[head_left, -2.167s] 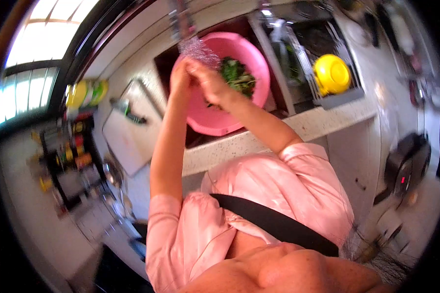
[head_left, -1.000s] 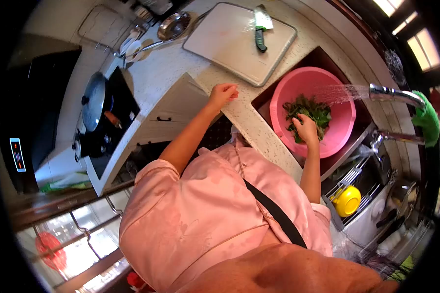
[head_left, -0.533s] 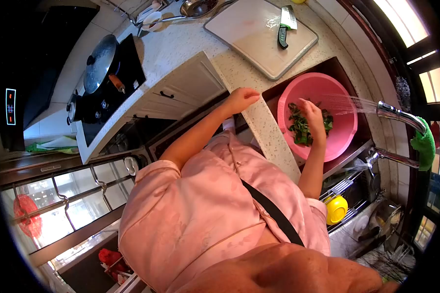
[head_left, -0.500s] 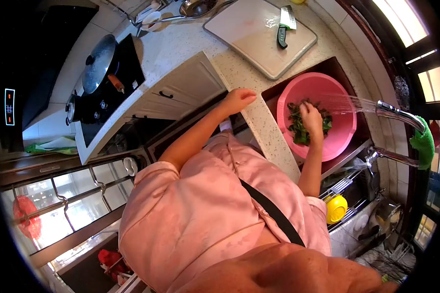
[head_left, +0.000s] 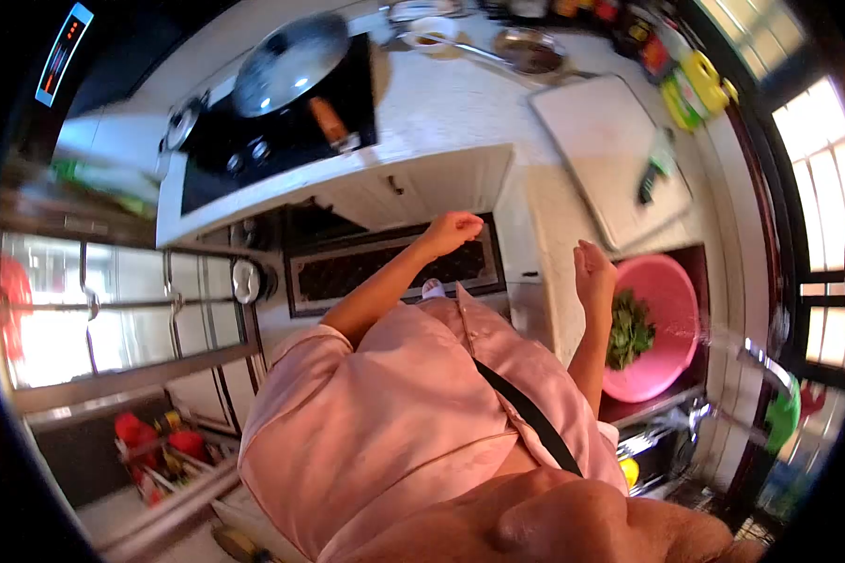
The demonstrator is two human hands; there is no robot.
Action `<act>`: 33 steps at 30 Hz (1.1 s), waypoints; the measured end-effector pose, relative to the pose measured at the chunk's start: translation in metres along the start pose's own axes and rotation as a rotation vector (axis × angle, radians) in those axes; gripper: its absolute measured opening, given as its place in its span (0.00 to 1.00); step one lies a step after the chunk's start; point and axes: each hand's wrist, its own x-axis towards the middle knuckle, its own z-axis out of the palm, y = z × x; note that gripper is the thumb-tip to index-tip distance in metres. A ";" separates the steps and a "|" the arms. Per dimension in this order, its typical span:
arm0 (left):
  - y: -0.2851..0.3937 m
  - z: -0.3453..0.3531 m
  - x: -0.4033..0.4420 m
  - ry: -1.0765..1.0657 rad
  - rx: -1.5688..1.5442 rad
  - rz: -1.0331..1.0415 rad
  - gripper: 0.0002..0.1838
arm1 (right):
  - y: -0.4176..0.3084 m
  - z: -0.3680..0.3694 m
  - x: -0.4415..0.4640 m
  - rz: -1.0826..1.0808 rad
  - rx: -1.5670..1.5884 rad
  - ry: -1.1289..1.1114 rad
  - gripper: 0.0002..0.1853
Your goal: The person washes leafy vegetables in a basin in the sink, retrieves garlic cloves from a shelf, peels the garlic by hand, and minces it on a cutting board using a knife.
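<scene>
Hovering near pink basin (head_left: 671, 291), right hand (head_left: 593, 274); knife (head_left: 649, 181) lies on board (head_left: 603, 136).

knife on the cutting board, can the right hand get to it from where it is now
Probably yes: the right hand looks empty and is near the cutting board, with the knife's handle on the near side and nothing visible standing between.

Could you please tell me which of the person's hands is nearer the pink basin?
The right hand, beside the rim of the pink basin; the left hand is farther away, towards the stove.
</scene>
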 end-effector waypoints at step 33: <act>-0.357 0.226 -0.448 2.322 -1.689 -0.337 0.12 | -0.292 0.447 -0.250 -1.220 -0.393 -2.263 0.22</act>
